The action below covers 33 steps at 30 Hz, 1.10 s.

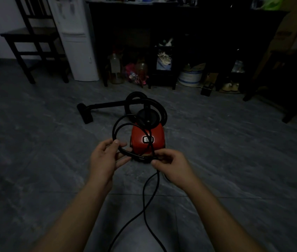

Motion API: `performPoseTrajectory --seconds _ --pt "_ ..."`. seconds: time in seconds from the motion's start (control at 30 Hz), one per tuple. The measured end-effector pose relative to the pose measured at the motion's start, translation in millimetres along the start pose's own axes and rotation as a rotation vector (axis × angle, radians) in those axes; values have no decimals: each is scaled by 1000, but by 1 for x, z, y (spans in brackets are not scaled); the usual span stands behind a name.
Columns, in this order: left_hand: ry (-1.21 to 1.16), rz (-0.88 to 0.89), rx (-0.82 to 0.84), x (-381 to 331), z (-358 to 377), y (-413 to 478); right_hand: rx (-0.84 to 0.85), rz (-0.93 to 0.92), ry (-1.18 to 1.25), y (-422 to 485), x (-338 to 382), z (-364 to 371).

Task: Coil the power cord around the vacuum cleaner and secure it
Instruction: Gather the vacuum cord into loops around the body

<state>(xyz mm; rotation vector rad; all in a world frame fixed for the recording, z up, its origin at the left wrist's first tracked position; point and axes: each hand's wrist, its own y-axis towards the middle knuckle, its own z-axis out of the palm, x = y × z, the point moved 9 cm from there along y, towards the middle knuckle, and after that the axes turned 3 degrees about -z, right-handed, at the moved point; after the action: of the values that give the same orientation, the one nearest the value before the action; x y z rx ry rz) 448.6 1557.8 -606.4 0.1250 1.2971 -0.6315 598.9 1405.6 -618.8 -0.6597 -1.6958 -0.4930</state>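
Observation:
A small red vacuum cleaner (147,140) stands on the grey tiled floor in the middle of the view, its black hose (162,108) looped behind it. The black power cord (116,124) forms a few loops in front of the vacuum. My left hand (105,159) pinches the left bottom of the loops between thumb and fingers. My right hand (171,166) pinches the cord where the loops meet, just in front of the vacuum's base. From there two loose strands of cord (145,195) trail down over the floor toward me and out of the bottom of the frame.
The vacuum's wand and floor nozzle (85,110) lie on the floor to the left. A dark chair (33,39) and a white appliance (74,37) stand at the back left. A dark table with bottles, a bucket (190,76) and clutter underneath fills the back.

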Motion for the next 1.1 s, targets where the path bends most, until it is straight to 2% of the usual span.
performPoseTrajectory --seconds 0.17,0.27,0.47,0.57,0.77,0.9,0.97,1.1 --pt "201 -8 99 6 12 3 -188 -62 84 2 4 -24" --pt "298 -26 179 10 17 2 -243 -45 172 -1 3 -37" --pt "472 -67 301 19 23 -1 -214 -25 213 -1 3 -37" --pt "570 -53 304 20 22 -2 -176 -59 181 1 7 -35" --pt "834 177 228 5 19 -3 -127 -97 -112 1 9 -31" --pt "963 384 199 -9 23 -6 11 -82 -368 -4 5 -17" --pt "1049 478 271 -9 36 -16 44 -64 -363 -6 3 -12" --pt "1105 532 380 -5 53 -32 53 -24 -211 -10 7 -7"
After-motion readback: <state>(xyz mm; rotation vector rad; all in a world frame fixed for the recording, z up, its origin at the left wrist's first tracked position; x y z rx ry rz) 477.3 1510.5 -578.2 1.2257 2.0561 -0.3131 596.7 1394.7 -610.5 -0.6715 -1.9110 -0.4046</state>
